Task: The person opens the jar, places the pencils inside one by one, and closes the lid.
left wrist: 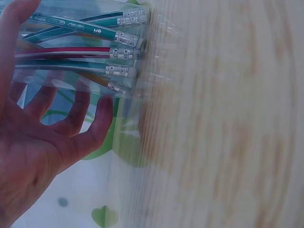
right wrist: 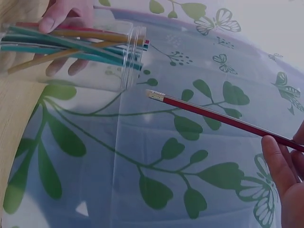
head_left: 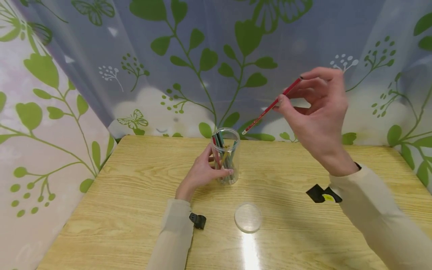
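Observation:
A clear plastic jar [head_left: 235, 165] stands upright near the table's back edge, with several pencils [left wrist: 90, 28] in it, eraser ends down. My left hand [head_left: 202, 170] grips the jar from the left, thumb across its front and fingers behind. Up to the right, my right hand [head_left: 322, 112] pinches a red pencil [head_left: 263, 113] between thumb and fingers. The pencil slants, its white eraser end pointing down toward the jar's open mouth and just to the right of it. In the right wrist view a gap shows between the eraser and the jar's rim [right wrist: 134, 57].
A round clear lid [head_left: 248, 217] lies flat on the wooden table [head_left: 128, 210] in front of the jar. Behind the table hangs a curtain [head_left: 189, 75] with green leaves and butterflies. Small black cameras [head_left: 198, 221] are worn at both wrists.

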{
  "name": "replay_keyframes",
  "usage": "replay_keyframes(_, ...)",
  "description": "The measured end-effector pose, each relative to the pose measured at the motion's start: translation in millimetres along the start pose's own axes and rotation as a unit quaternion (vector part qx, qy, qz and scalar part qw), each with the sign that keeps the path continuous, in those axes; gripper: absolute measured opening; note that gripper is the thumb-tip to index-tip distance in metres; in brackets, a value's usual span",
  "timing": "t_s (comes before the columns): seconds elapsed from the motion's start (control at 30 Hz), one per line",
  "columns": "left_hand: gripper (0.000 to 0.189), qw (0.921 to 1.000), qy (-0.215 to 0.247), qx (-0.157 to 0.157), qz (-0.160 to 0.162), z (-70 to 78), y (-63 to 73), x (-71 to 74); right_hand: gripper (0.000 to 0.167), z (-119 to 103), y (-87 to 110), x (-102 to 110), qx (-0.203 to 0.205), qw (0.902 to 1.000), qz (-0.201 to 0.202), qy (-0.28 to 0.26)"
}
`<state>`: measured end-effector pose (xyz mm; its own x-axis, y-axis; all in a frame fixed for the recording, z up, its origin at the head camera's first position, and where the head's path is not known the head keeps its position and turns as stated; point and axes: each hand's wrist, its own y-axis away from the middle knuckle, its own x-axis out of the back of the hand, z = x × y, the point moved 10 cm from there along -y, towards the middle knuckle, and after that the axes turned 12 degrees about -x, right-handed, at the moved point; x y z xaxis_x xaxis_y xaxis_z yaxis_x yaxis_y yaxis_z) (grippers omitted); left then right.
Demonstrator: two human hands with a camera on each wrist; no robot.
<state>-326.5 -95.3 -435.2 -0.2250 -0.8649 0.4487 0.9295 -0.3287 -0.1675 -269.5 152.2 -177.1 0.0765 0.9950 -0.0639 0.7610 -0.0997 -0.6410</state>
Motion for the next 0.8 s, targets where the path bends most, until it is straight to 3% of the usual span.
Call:
replay_keyframes(0.37, 0.089, 1.0000, -0.001, 0.000, 0.000, 0.3, 0.5, -0.1, 0.042, 14.7, 1.0, -26.0, -0.001, 0.9996, -0.028, -0.007)
replay_keyframes(0.8, 0.090, 1.0000, 0.003, 0.009, 0.001, -2.7, 0.4, -1.1, 0.043, 64.7, 12.4, -50.9, -0.016, 0.9923, -0.076, 0.096)
